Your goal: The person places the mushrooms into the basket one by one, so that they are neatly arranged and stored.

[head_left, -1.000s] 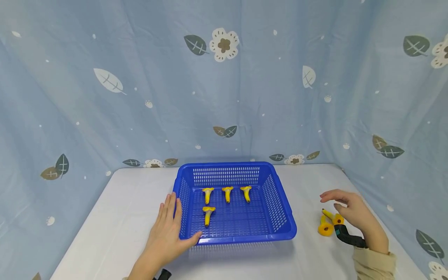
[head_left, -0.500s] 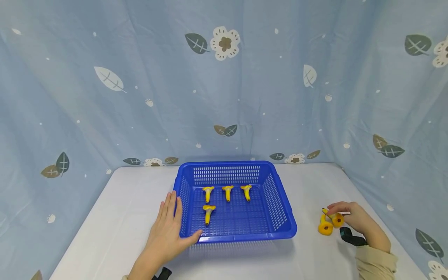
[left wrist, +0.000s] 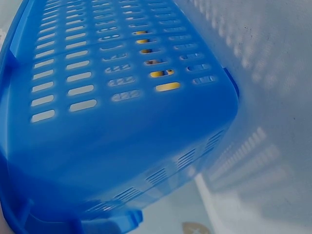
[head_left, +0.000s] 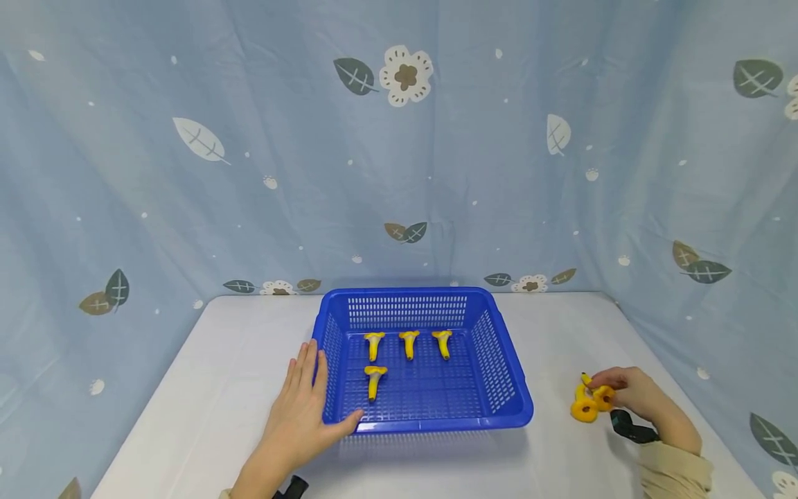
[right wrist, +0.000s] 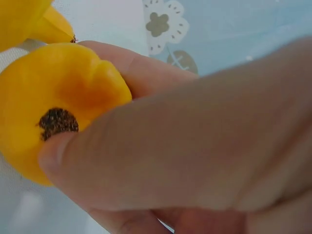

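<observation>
My right hand (head_left: 636, 396) pinches a yellow toy mushroom (head_left: 604, 398) at the table's right side. In the right wrist view the thumb presses on the cap of that mushroom (right wrist: 73, 78), beside its dark centre, and the fingers lie behind it. A second yellow mushroom (head_left: 584, 409) lies against it on the left. My left hand (head_left: 298, 409) rests with straight fingers along the left rim of a blue plastic basket (head_left: 436, 424). Inside the basket lie several more yellow mushrooms (head_left: 409, 344), three in a back row and one in front at the left.
A white cloth covers the table (head_left: 243, 360). Behind it hangs a blue curtain (head_left: 299, 138) printed with leaves and flowers. The basket's slotted wall (left wrist: 97, 146) fills most of the left wrist view.
My right hand has come down onto the mushrooms and its fingers have closed on one. The left hand and the basket have stayed in place.
</observation>
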Demonstrator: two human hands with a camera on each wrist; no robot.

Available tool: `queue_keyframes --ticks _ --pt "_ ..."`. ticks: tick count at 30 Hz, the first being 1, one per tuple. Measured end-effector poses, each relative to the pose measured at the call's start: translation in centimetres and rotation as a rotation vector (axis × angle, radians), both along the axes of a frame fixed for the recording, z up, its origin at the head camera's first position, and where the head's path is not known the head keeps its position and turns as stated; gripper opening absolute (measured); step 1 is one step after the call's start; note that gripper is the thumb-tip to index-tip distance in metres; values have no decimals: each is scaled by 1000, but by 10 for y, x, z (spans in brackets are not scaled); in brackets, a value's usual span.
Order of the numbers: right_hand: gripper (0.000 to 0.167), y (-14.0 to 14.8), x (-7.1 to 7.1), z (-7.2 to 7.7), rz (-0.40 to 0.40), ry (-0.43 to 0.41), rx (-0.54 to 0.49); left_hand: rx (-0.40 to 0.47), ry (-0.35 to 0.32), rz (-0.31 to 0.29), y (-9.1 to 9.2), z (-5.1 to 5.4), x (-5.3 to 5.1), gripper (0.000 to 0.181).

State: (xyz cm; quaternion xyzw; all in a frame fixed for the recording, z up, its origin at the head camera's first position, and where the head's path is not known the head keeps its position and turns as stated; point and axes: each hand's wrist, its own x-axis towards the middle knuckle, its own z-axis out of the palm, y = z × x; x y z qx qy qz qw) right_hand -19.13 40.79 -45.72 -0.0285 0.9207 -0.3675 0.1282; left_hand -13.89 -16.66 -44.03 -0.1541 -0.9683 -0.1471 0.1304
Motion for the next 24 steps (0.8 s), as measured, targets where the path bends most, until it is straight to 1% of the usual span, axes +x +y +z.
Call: queue_keyframes --ticks 5,9,14,18,20,24 --pt "31 1 2 0 -48 1 63 14 8 -11 1 0 1 114" --pt "24 0 1 0 -62 13 97 4 1 -1 1 0 1 115" --pt "28 -2 0 2 -80 31 131 -5 -40 18 1 1 1 117" --pt "30 -4 0 2 -113 47 165 -4 -42 17 1 1 1 116" --pt "28 -5 1 3 -129 47 165 -3 -44 18 1 1 1 116" --pt "23 -8 1 2 -144 55 103 -2 -46 15 0 1 1 116"
